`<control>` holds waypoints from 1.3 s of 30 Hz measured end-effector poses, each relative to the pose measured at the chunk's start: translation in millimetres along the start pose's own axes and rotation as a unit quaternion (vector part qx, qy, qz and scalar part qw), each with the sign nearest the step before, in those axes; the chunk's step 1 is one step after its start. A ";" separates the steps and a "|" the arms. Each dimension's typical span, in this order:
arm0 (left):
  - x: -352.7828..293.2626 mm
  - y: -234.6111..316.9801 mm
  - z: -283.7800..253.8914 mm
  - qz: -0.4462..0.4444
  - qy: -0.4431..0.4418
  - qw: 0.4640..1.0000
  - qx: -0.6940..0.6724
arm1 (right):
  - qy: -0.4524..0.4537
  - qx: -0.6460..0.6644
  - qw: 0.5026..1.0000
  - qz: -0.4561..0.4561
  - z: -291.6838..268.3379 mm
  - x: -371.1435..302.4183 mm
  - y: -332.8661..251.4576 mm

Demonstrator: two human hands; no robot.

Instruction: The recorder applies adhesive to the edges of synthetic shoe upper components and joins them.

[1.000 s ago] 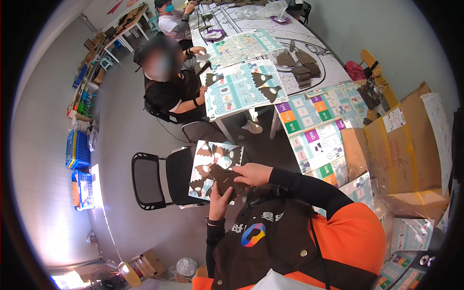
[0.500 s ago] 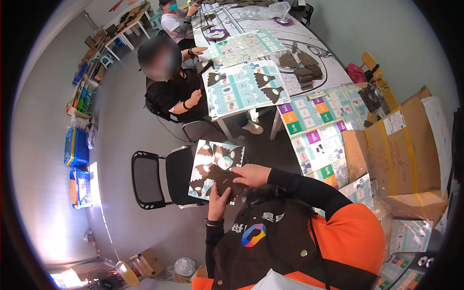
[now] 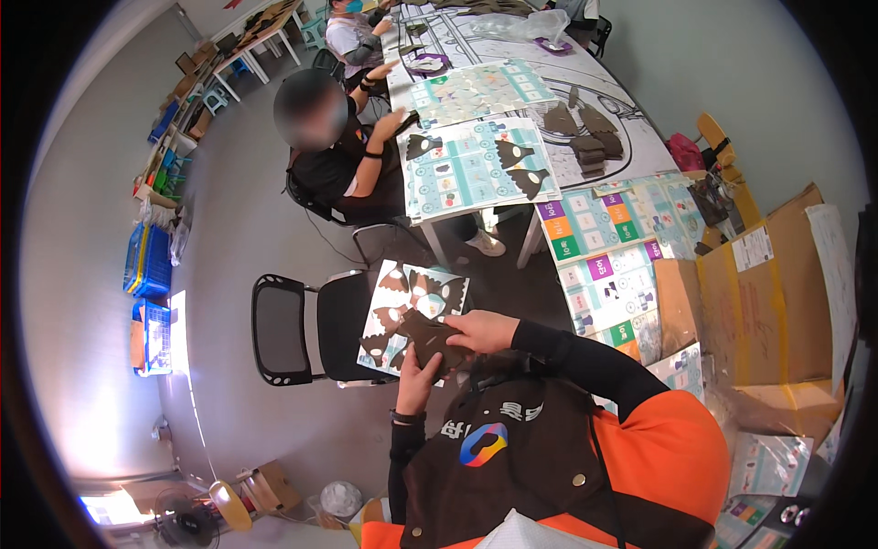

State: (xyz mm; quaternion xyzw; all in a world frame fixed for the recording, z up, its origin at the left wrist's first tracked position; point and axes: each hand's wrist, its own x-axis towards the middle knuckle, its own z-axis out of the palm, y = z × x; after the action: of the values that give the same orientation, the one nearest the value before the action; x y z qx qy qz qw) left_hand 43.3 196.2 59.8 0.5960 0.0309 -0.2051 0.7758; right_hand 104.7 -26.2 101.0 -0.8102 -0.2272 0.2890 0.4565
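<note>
Both of my hands grip a dark brown cut-out piece (image 3: 422,335) with a scalloped or notched outline; whether it is one layer or a stack I cannot tell. My left hand (image 3: 417,373) pinches its lower left edge, thumb on top. From the right, my right hand (image 3: 479,331) holds the upper right edge. Just beyond and beneath lies a white printed sheet (image 3: 373,327) on the black chair seat (image 3: 343,322). Several brown cut-outs (image 3: 395,276) with white oval patches rest on that sheet, partly covered by the piece I hold.
A co-worker (image 3: 343,151) sits at the long table (image 3: 631,156), which bears printed sheets (image 3: 466,188), more brown cut-outs (image 3: 525,181) and a brown stack (image 3: 594,151). Another person (image 3: 352,46) sits farther back. To my right stands a large cardboard box (image 3: 768,293). Blue baskets (image 3: 148,261) line the left wall.
My hands keep their grip on the brown piece, almost unmoved. The co-worker's hands have lifted from the table side, and the whole view has shifted slightly.
</note>
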 end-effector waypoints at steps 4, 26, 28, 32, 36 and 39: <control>-1.5 -0.2 0.5 -0.010 -0.006 1.000 0.011 | -0.002 0.000 1.000 -0.005 -0.3 -0.6 0.9; 3.8 -3.4 4.7 -0.019 -0.017 1.000 0.007 | -0.006 0.012 1.000 0.008 -6.5 -7.7 1.5; 3.4 -1.5 7.0 -0.015 -0.014 1.000 0.005 | -0.001 0.003 1.000 -0.002 -5.4 -6.8 4.4; 2.9 -1.6 6.2 -0.012 -0.012 1.000 0.006 | 0.002 -0.004 1.000 -0.016 -3.6 -4.4 8.6; 3.3 -0.6 5.8 -0.012 -0.016 1.000 0.012 | 0.000 0.005 1.000 -0.015 -3.1 -3.1 10.0; 3.6 -0.3 6.9 -0.007 -0.010 1.000 0.006 | 0.003 -0.011 1.000 -0.016 -3.9 -2.6 9.5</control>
State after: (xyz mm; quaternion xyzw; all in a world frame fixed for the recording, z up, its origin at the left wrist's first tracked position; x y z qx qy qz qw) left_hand 45.1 188.7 60.4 0.5984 0.0261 -0.2166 0.7710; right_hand 106.4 -34.9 95.0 -0.8121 -0.2418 0.2770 0.4531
